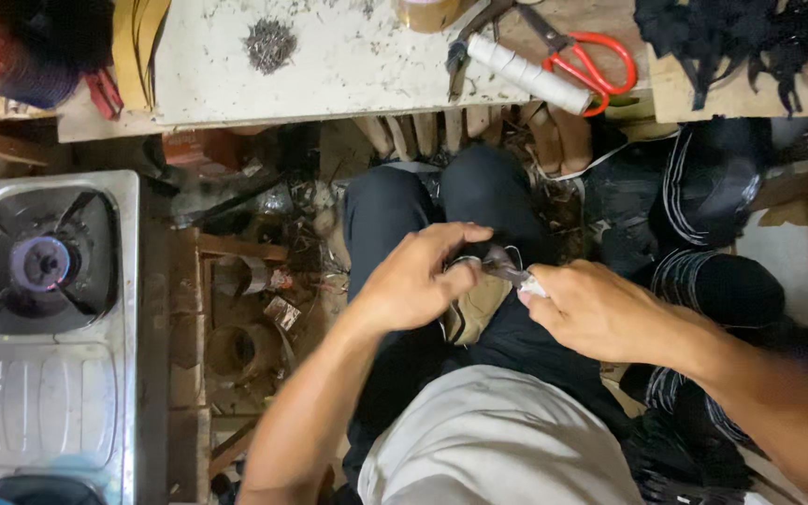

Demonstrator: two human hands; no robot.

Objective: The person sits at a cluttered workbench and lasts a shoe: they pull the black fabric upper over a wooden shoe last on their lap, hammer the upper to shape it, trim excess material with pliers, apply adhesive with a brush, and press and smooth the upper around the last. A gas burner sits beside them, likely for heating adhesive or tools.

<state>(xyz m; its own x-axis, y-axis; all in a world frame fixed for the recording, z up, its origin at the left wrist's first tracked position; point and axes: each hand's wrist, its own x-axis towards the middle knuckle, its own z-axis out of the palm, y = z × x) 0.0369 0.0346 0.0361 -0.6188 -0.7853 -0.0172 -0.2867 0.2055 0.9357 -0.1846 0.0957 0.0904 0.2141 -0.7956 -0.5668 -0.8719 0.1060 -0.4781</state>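
Two bare hands meet over the lap: the left hand (418, 281) pinches a small tan, soft leather-like piece (475, 309) with a thin white cord loop, and the right hand (596, 309) grips a small dark tool (505, 268) whose tip touches that piece between them. On the white, speckled workbench (329, 65) lie one pair of red-handled scissors (582, 56) near its right edge, one white cylindrical roll (527, 75) just beside them, and one pile of small dark nails (269, 44). One steel single-burner gas stove (44, 318) sits at left.

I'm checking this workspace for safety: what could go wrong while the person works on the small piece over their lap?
The left hand pinches the tan piece right where the right hand drives a small dark tool; a slip could jab the fingers. The lit gas burner sits close beside scrap clutter, which might catch fire.
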